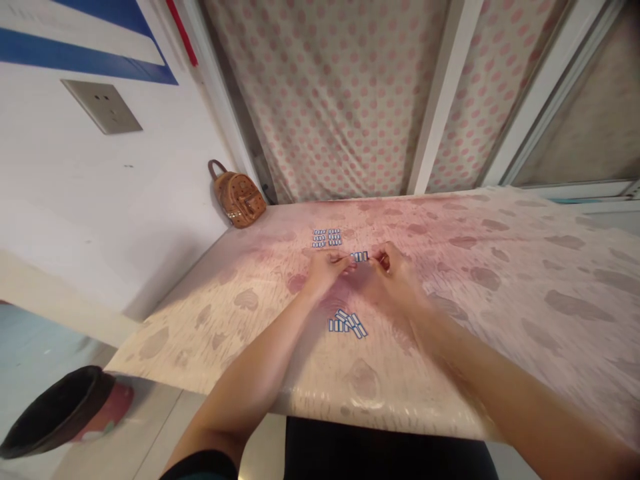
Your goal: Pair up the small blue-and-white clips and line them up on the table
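One blue-white strip (359, 257) — ends pinched by left hand (330, 269), right hand (397, 268) | wall poster (90, 43) — writing too faint to read

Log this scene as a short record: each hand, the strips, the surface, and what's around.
Left hand: the left hand, fingers at the left end of a small blue-edged strip; exact grip unclear
Right hand: the right hand, fingertips by the strip's right end; contact unclear
Neat strips: grouped strips in two columns, beyond the left hand
Loose strips: overlapping pile, nearer the front edge
Surface: patterned tablecloth
Around: brown backpack, wall socket, dotted curtain, floor bin
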Demonstrator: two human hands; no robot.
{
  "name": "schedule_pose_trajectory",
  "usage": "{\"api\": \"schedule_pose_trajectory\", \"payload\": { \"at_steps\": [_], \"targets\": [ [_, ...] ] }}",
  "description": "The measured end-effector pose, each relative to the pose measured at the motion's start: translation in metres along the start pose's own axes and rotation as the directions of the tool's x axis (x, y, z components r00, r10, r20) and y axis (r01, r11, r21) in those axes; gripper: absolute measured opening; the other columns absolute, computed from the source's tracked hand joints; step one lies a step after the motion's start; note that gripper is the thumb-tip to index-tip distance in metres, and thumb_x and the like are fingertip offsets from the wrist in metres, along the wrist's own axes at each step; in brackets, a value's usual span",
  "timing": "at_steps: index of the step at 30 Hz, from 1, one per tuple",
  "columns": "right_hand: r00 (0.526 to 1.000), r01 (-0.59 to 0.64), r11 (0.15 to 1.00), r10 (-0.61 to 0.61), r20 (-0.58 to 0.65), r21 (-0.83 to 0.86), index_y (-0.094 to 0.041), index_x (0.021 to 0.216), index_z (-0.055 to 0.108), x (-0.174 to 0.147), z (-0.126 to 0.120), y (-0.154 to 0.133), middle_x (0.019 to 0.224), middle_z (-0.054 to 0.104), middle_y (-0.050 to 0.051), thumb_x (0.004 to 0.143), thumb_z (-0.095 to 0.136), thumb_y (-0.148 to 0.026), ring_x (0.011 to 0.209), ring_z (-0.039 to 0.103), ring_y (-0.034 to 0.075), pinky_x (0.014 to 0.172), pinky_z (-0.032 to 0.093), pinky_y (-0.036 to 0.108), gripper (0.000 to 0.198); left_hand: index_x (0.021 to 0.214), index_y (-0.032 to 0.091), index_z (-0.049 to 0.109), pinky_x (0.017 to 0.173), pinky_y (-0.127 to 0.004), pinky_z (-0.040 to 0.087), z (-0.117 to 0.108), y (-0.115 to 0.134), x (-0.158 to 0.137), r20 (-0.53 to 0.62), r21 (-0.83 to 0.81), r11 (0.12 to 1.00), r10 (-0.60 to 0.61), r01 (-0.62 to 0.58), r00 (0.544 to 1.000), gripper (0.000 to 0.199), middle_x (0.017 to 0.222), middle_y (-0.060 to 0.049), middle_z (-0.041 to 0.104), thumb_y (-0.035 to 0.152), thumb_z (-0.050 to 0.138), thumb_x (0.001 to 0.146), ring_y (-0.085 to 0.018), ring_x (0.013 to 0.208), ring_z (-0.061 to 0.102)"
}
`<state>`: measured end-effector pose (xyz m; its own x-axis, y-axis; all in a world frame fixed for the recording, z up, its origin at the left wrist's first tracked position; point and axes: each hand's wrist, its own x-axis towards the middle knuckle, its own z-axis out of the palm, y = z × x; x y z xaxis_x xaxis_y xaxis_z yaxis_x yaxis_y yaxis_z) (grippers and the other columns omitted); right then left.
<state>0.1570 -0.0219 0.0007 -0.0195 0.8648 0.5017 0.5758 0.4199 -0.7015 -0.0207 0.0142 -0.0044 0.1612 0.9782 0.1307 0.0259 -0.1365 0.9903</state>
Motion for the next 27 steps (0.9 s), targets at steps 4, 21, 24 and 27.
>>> {"api": "schedule_pose_trajectory", "payload": {
  "at_steps": [4, 21, 24, 27],
  "targets": [
    [0.883, 0.029, 0.997, -0.06, 0.465, 0.073, -0.022, 0.079, 0.055, -0.006, -0.007, -0.008, 0.074, 0.06, -0.001, 0.084, 0.054, -0.027, 0.068, 0.053, 0.014, 0.065, 0.039, 0.028, 0.007, 0.074, 0.013, 0.074, 0.063, -0.023, 0.053, -0.008, 0.002, 0.004, -0.105, 0.024, 0.999, -0.019, 0.022, 0.994, 0.012, 0.072, -0.006, 0.075, 0.021, 0.07, 0.081, -0.014, 0.064, 0.068],
    [0.616, 0.103, 0.994, -0.084, 0.783, 0.025, -0.022, 0.077, 0.045, -0.021, -0.008, -0.027, 0.082, 0.059, 0.0, 0.077, 0.062, -0.021, 0.072, 0.049, 0.015, 0.062, 0.034, 0.029, 0.017, 0.076, 0.013, 0.074, 0.065, -0.025, 0.055, -0.019, 0.009, 0.008, -0.182, 0.034, 0.997, -0.056, 0.063, 0.982, 0.013, 0.071, -0.005, 0.074, 0.018, 0.065, 0.085, -0.013, 0.062, 0.068],
    [0.635, 0.042, 0.997, -0.074, 0.769, 0.062, -0.022, 0.077, 0.049, -0.018, -0.01, -0.023, 0.077, 0.062, -0.001, 0.08, 0.053, -0.014, 0.068, 0.052, 0.014, 0.061, 0.036, 0.028, 0.009, 0.078, 0.012, 0.074, 0.067, -0.025, 0.055, -0.025, 0.01, 0.01, -0.195, 0.002, 1.0, -0.026, 0.027, 0.98, 0.011, 0.072, -0.005, 0.074, 0.018, 0.066, 0.084, -0.012, 0.062, 0.068],
    [0.731, -0.105, 0.99, 0.016, 0.683, 0.089, -0.022, 0.085, 0.056, -0.011, -0.009, -0.012, 0.074, 0.063, -0.001, 0.08, 0.051, -0.014, 0.067, 0.057, 0.015, 0.062, 0.042, 0.028, 0.01, 0.08, 0.012, 0.074, 0.066, -0.023, 0.054, -0.028, 0.009, 0.012, -0.196, -0.027, 0.999, -0.027, 0.022, 0.98, 0.011, 0.071, -0.005, 0.074, 0.018, 0.066, 0.083, -0.012, 0.062, 0.068]
  ]
}}
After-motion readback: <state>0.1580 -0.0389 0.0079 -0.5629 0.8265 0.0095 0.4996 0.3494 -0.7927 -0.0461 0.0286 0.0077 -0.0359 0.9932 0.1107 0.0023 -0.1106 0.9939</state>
